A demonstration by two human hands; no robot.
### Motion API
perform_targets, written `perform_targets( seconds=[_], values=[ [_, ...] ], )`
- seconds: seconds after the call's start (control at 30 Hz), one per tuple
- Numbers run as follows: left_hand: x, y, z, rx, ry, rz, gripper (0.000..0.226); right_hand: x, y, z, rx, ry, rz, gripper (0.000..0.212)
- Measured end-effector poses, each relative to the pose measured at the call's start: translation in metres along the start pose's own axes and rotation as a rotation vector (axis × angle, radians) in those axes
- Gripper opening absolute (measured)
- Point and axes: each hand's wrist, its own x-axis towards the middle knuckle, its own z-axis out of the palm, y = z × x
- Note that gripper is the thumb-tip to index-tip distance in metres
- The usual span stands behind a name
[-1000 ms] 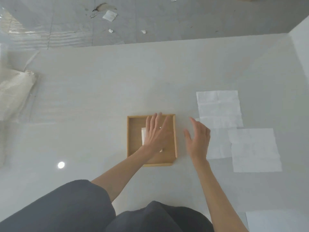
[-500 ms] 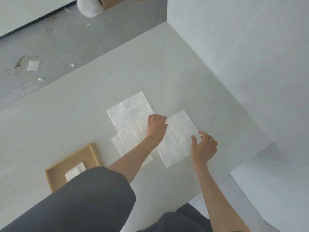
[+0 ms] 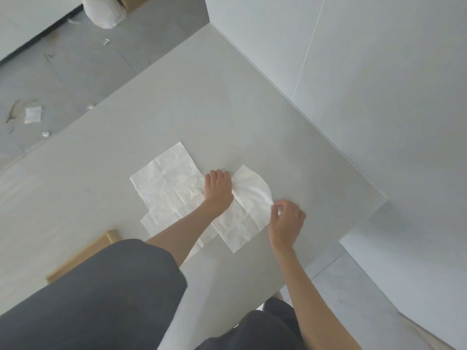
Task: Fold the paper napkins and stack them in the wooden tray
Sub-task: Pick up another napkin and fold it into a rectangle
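Three white paper napkins lie unfolded and overlapping on the pale table. My left hand (image 3: 217,188) grips the left corner of the right napkin (image 3: 249,213) with curled fingers. My right hand (image 3: 286,219) pinches that napkin's right corner, and its far edge curls up off the table. A second napkin (image 3: 168,179) lies flat to the left, and a third napkin (image 3: 161,221) peeks out below it. The wooden tray (image 3: 83,256) shows only its rim at the lower left, the rest hidden behind my dark sleeve.
A white wall (image 3: 366,97) runs along the table's right edge. The table's far edge drops to a grey floor (image 3: 63,79) with paper scraps and a white bag. My dark clothing fills the lower left.
My view swung right from the tray to the napkins. My left hand left the tray and gripped the right napkin's corner; my right hand pinched the opposite corner, and the far edge lifted.
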Motion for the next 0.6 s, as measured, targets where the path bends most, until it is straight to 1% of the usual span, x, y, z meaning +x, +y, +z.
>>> perform_targets(
  seconds=[0.03,0.07,0.1,0.13,0.17,0.2,0.23,0.27,0.3,0.37,0.4,0.47,0.5,0.53,0.6],
  values=[
    [-0.008,-0.001,-0.008,-0.065,0.008,0.046,0.016,0.007,-0.004,-0.012,0.117,-0.045,-0.058,0.01],
    [-0.018,-0.005,-0.02,-0.223,0.018,0.091,0.01,0.015,-0.012,-0.027,0.255,-0.106,-0.11,0.011],
    [-0.03,-0.012,-0.035,-0.428,0.013,0.105,0.005,0.023,-0.022,-0.044,0.392,-0.165,-0.132,0.016],
    [-0.042,-0.022,-0.052,-0.629,0.019,0.091,0.003,0.033,-0.034,-0.058,0.5,-0.235,-0.107,0.026],
    [-0.055,-0.033,-0.07,-0.797,0.052,0.058,0.006,0.04,-0.047,-0.066,0.599,-0.338,-0.039,0.042],
    [-0.07,-0.046,-0.087,-0.925,0.095,0.016,0.008,0.043,-0.059,-0.067,0.639,-0.461,0.035,0.064],
    [-0.083,-0.058,-0.102,-1.022,0.144,-0.025,0.008,0.04,-0.071,-0.064,0.637,-0.58,0.06,0.086],
    [-0.097,-0.071,-0.113,-1.085,0.199,-0.073,0.008,0.035,-0.084,-0.055,0.622,-0.698,0.026,0.097],
    [-0.114,-0.089,-0.123,-1.135,0.245,-0.125,0.007,0.022,-0.108,-0.039,0.6,-0.799,-0.042,0.09],
    [-0.14,-0.111,-0.131,-1.231,0.255,-0.196,0.009,0.002,-0.142,-0.016,0.578,-0.864,-0.141,0.053],
    [-0.156,-0.126,-0.131,-1.272,0.279,-0.235,0.01,-0.008,-0.16,-0.002,0.581,-0.899,-0.168,0.047],
    [-0.189,-0.161,-0.129,-1.347,0.348,-0.304,0.01,-0.032,-0.195,0.025,0.481,-0.987,-0.21,0.038],
    [-0.208,-0.181,-0.128,-1.384,0.396,-0.335,0.009,-0.05,-0.212,0.04,0.394,-1.035,-0.244,0.037],
    [-0.227,-0.202,-0.127,-1.415,0.448,-0.362,0.009,-0.071,-0.228,0.056,0.325,-1.082,-0.259,0.041],
    [-0.27,-0.245,-0.125,-1.461,0.552,-0.418,0.009,-0.123,-0.256,0.087,0.277,-1.162,-0.252,0.041]
  ],
)
